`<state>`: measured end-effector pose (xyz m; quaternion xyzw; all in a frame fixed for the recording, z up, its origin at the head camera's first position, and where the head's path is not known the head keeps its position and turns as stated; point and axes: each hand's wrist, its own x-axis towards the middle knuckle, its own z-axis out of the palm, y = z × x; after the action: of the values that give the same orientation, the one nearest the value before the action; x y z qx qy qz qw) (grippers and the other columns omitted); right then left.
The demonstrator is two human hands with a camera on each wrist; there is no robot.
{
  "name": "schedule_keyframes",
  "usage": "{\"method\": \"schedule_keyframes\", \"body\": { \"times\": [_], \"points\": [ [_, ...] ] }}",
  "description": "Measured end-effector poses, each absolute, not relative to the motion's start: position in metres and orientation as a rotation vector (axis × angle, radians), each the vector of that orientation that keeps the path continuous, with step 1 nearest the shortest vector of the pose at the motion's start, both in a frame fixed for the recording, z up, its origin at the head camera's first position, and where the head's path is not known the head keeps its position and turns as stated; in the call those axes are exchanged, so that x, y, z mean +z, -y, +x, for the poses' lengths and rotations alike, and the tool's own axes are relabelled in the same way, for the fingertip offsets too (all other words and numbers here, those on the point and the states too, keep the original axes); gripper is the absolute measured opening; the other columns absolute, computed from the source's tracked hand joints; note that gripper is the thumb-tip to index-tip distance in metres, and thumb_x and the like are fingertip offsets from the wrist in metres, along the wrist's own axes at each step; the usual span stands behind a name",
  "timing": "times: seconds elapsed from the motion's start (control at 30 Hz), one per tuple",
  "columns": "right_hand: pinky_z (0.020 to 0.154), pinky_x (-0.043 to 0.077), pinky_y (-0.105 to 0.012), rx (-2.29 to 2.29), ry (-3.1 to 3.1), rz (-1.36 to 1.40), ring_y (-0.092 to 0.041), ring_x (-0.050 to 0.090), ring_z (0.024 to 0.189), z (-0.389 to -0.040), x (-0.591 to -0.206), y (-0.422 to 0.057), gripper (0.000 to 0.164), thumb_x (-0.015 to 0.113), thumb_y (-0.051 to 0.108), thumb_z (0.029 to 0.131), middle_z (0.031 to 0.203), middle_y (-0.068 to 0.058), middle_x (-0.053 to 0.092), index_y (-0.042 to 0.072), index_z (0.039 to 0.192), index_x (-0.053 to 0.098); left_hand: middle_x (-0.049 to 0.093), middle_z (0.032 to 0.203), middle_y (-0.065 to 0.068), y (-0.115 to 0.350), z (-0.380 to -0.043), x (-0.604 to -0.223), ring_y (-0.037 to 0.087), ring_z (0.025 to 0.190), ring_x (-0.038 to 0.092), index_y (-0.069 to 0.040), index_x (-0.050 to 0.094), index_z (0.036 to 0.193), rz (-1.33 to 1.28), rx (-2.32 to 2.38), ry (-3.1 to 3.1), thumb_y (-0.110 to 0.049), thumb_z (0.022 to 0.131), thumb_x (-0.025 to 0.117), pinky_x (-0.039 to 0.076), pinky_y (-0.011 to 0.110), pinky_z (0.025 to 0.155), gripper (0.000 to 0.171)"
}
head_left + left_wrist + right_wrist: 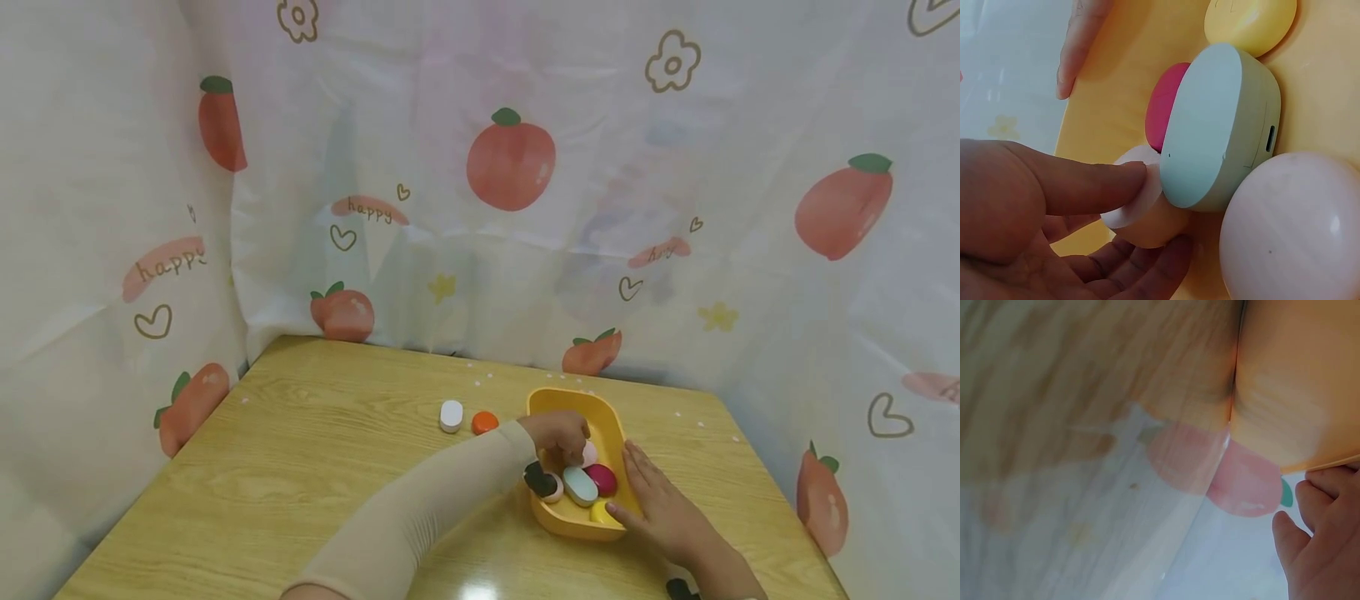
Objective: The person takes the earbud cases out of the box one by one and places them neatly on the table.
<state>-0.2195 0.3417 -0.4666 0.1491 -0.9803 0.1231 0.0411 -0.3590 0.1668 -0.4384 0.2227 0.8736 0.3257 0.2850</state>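
A yellow-orange plastic bin (577,527) stands on the table with several rounded cases in it. My left hand (558,435) reaches inside and pinches a pale pink case (1141,215), thumb on its top face and fingers underneath. Beside it lean a mint-green earbud case (1216,125) with a port slot and a crimson case (1163,106). A yellow case (1250,25) lies at the near end, and another pale pink case (1297,231) sits close to the mint one. My right hand (671,512) rests along the bin's right side, fingers straight, thumb over the rim.
A white case (451,416) and an orange case (485,422) lie on the wood-grain table (322,442) left of the bin. Small white specks dot the table's back part. A fruit-printed curtain (420,275) encloses the table at the back and sides.
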Motion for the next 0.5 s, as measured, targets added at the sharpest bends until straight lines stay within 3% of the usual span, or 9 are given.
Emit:
{"method": "schedule_keyframes", "body": {
  "times": [0.13,0.23,0.3,0.37,0.5],
  "points": [
    [0.112,0.020,-0.054,0.364,2.998,0.458,-0.037,0.017,0.144,-0.2183,-0.4677,-0.3417,0.087,0.055,0.055,0.094,0.159,-0.017,0.017,-0.005,0.150,0.025,0.056,0.094,0.005,-0.1678,-0.3576,-0.4400,0.019,0.065,0.053,-0.004,0.056,0.132,0.571,0.905,-2.314,0.008,0.080,0.065,0.047,0.027,0.061,0.054],
    [0.115,0.004,-0.032,0.363,2.982,0.468,-0.036,0.017,0.144,-0.2179,-0.4686,-0.3420,0.087,0.055,0.054,0.094,0.159,-0.017,0.017,-0.005,0.150,0.025,0.054,0.095,0.006,-0.1699,-0.3580,-0.4409,0.019,0.063,0.051,-0.003,0.054,0.133,0.544,0.940,-2.301,0.008,0.081,0.066,0.044,0.026,0.057,0.054],
    [0.107,-0.005,-0.017,0.372,2.970,0.478,-0.036,0.017,0.144,-0.2178,-0.4690,-0.3422,0.086,0.055,0.053,0.095,0.159,-0.017,0.017,-0.005,0.150,0.025,0.053,0.097,0.007,-0.1715,-0.3589,-0.4412,0.019,0.064,0.052,-0.002,0.054,0.133,0.518,0.967,-2.293,0.008,0.081,0.067,0.044,0.025,0.057,0.055],
    [0.101,-0.009,-0.010,0.374,2.962,0.487,-0.036,0.017,0.144,-0.2180,-0.4691,-0.3422,0.086,0.055,0.053,0.095,0.159,-0.017,0.017,-0.005,0.150,0.025,0.053,0.099,0.007,-0.1720,-0.3598,-0.4423,0.019,0.066,0.052,0.000,0.053,0.134,0.512,1.007,-2.272,0.010,0.080,0.068,0.044,0.025,0.056,0.057],
    [0.099,-0.010,-0.008,0.369,2.962,0.494,-0.037,0.017,0.144,-0.2179,-0.4687,-0.3422,0.086,0.055,0.053,0.095,0.159,-0.018,0.017,-0.006,0.150,0.025,0.054,0.098,0.008,-0.1671,-0.3584,-0.4389,0.020,0.071,0.054,0.002,0.054,0.132,0.527,1.085,-2.214,0.009,0.080,0.067,0.049,0.026,0.063,0.054]
  ]
}}
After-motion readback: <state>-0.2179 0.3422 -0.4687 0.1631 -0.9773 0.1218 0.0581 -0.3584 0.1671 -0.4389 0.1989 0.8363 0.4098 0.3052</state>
